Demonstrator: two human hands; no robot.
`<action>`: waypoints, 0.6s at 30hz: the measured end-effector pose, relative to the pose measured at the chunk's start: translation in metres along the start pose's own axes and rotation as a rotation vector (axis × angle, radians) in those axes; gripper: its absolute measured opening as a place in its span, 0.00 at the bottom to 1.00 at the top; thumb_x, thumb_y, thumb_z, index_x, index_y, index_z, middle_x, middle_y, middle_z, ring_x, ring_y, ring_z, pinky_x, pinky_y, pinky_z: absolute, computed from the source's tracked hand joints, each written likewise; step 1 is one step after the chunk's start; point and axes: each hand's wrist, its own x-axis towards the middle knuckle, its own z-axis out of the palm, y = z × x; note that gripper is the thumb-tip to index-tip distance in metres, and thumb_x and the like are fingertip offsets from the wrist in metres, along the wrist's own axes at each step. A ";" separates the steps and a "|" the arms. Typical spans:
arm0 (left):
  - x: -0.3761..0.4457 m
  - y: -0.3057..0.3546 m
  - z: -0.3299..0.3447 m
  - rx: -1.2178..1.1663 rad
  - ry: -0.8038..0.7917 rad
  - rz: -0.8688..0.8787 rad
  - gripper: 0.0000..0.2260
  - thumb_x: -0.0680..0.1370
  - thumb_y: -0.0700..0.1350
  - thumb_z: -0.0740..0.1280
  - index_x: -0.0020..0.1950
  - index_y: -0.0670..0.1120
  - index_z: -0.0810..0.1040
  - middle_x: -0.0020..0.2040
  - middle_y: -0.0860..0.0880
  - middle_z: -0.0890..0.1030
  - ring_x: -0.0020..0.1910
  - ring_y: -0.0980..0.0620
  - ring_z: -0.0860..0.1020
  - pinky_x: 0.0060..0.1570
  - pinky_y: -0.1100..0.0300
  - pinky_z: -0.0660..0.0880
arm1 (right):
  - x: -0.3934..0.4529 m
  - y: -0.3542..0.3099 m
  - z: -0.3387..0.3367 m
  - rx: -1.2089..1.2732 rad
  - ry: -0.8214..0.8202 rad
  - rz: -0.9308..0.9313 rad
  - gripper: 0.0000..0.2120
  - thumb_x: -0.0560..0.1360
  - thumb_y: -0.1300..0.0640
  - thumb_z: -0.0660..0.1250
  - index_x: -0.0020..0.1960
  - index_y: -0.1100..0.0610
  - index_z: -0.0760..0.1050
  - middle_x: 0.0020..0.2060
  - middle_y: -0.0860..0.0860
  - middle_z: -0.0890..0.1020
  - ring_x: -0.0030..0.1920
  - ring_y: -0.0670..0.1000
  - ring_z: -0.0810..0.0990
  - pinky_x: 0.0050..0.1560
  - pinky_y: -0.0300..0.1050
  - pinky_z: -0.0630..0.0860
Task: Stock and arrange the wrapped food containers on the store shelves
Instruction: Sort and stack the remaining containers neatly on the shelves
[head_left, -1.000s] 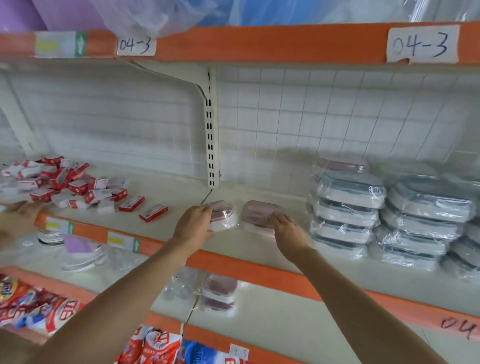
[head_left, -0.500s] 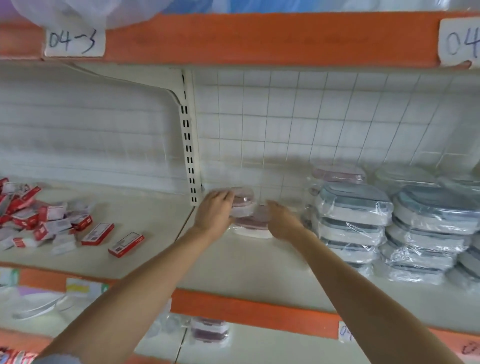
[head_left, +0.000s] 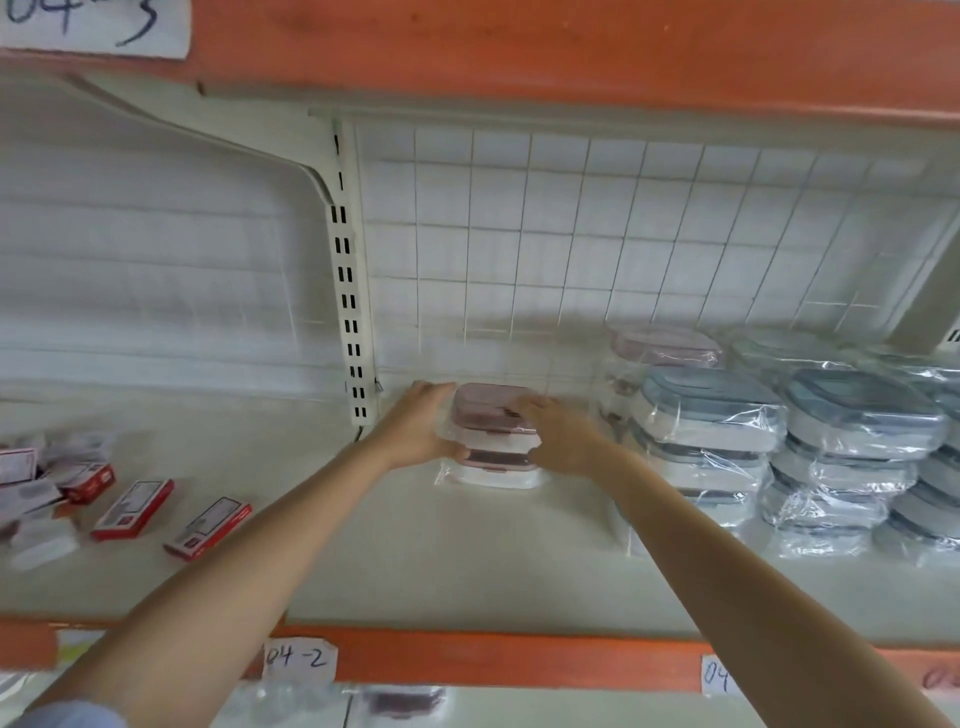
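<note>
**Two pink containers now stacked at the back of the shelf**

Change vs a second ago: the two pink-lidded wrapped containers sat side by side near the front edge; now they're one on top of the other at frame centre, pushed back close to the grid panel (head_left: 623, 249), just right of the slotted upright (head_left: 349, 312). Likely means this pair is nearly placed; squaring up is what's left

Left hand (head_left: 421, 426) wraps the left side of the pink stack (head_left: 493, 436), fingers curled on the upper container. Right hand (head_left: 561, 431) lies over the upper lid's right end, fingers fairly flat, pressing more than gripping

Grey-lidded stacks (head_left: 706, 431) stand just to the right, small gap

Hard to tell:
- lower pink container mostly hidden by both hands
- wrap glare blurs the edges
- red boxes (head_left: 130, 509) lower left, print unreadable
- right stacks cut off by the frame edge
</note>
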 end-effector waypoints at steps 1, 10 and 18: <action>0.000 -0.001 0.002 -0.083 -0.016 -0.023 0.40 0.65 0.47 0.79 0.73 0.49 0.64 0.63 0.49 0.68 0.54 0.50 0.76 0.49 0.66 0.70 | 0.000 0.000 0.004 -0.013 0.034 -0.004 0.30 0.72 0.63 0.66 0.72 0.55 0.61 0.71 0.51 0.64 0.68 0.54 0.63 0.62 0.45 0.65; 0.016 0.013 0.035 -0.153 0.074 -0.036 0.31 0.67 0.41 0.78 0.67 0.48 0.69 0.49 0.49 0.77 0.42 0.52 0.76 0.44 0.60 0.73 | 0.002 0.002 0.026 -0.332 0.237 0.060 0.26 0.73 0.60 0.68 0.67 0.57 0.60 0.66 0.56 0.66 0.65 0.58 0.64 0.63 0.49 0.66; 0.016 0.028 0.037 0.237 0.085 0.019 0.28 0.69 0.45 0.75 0.64 0.41 0.68 0.50 0.43 0.80 0.50 0.42 0.78 0.41 0.56 0.69 | 0.007 0.010 0.030 -0.292 0.325 -0.035 0.22 0.73 0.63 0.66 0.65 0.57 0.64 0.63 0.51 0.69 0.66 0.54 0.64 0.62 0.44 0.65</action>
